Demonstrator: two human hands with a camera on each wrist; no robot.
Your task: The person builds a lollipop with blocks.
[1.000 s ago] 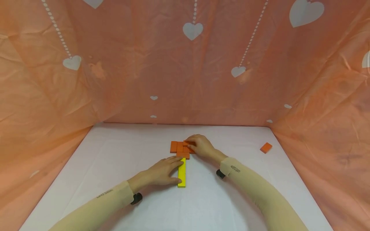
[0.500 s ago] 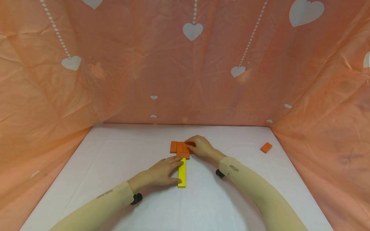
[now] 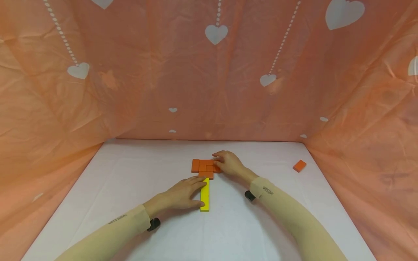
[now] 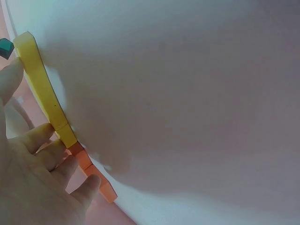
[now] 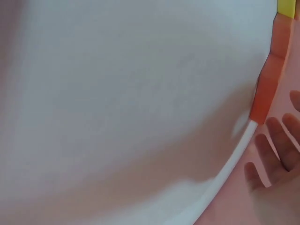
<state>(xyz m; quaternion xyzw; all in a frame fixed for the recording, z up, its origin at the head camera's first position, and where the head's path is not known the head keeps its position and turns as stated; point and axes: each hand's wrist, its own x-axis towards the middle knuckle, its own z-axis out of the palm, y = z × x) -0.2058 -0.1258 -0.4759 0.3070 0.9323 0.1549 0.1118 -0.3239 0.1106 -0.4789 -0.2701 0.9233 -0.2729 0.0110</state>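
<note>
In the head view several flat orange blocks (image 3: 202,165) lie together as a patch on the white table. A narrow yellow strip (image 3: 205,199) runs from their near edge toward the person; the left wrist view shows a seam in it near the orange blocks (image 4: 108,190). Along its left side rests my left hand (image 3: 183,193), with fairly straight fingers and thumb touching the strip. My right hand (image 3: 230,164) hovers at the right edge of the orange patch, fingers spread and holding nothing. Its fingers hide part of the rightmost block.
One loose orange block (image 3: 299,166) lies apart near the table's right edge. A peach cloth with white hearts (image 3: 216,34) hangs behind and at both sides of the white table (image 3: 147,156). A small green piece (image 4: 6,48) shows in the left wrist view.
My right hand has set a small orange block down in the patch, let it go and drawn slightly up and right, its fingers opening. The left hand stays on the yellow strip.
</note>
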